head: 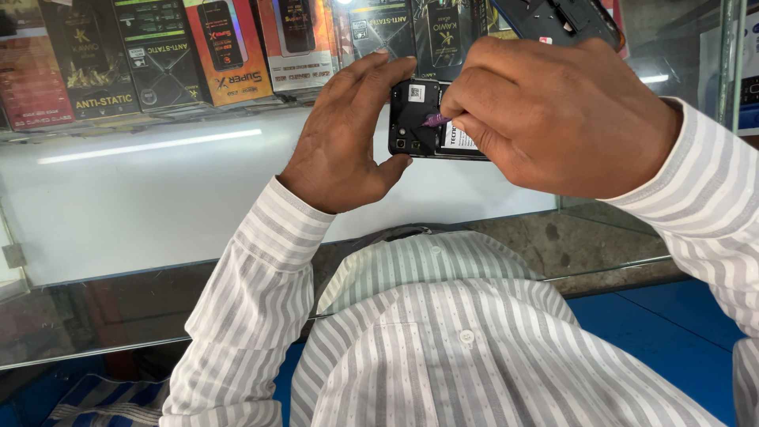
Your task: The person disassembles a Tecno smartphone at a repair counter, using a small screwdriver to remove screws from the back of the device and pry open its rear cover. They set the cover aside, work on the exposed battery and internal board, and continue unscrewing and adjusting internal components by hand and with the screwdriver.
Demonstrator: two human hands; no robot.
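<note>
Black and opened at the back, the phone point(419, 119) lies with its long axis level between both hands. The left hand point(348, 134) grips its left end, fingers spread. The right hand point(553, 119) pinches a purple tool point(435, 120), tip pointing left onto the phone.

Phone point(419, 119): black, back cover off, internals exposed. Held horizontal above glass counter, approx. level w/ counter edge. Upper section shows black board area w/ small square white sticker; two small components along lower edge. Battery area to the right carries a white label, mostly hidden.

Tool point(434, 120): thin, purple tip/shaft only visible; rest hidden in grip. Tip rests on phone's exposed back, near centre, betw. board section and battery label. Angled down-left toward board.
</note>
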